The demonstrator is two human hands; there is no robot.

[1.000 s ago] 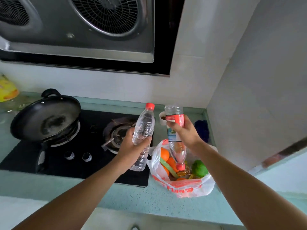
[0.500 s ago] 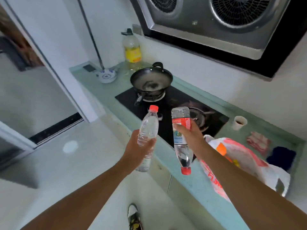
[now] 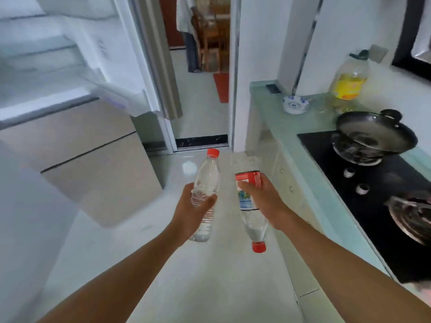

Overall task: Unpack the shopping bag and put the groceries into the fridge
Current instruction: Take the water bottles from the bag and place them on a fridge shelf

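- Two water bottles, one in each hand. Your left hand (image 3: 190, 207) grips the upright bottle (image 3: 207, 176) round its lower half, red cap up. Your right hand (image 3: 265, 199) grasps the inverted bottle (image 3: 253, 222) at its label, red cap hanging toward the floor.
- Turn the inverted one cap-up before you set it down. Stood on its cap it would likely topple.
- Hold firmly without squeezing, since the thin ribbed plastic looks easy to dent.
- Two knobs (image 3: 349, 172) and two burners show on the black hob (image 3: 384, 159) at your right: one bare burner (image 3: 415, 217) nearer, and one wok (image 3: 373, 134) over the farther. Mind your right elbow along that counter (image 3: 275, 117).
- One fridge (image 3: 58, 73) stands open at your left, blurred, and one door bin (image 3: 121, 99) juts out of it. That bin looks the likely place for tall bottles. Set the left bottle in first, being closer, then the right.
- One patterned dish (image 3: 295, 104) and one oil jug (image 3: 349, 78) sit at the counter's far end.
- No shopping bag is in view, so I cannot count what remains in it.
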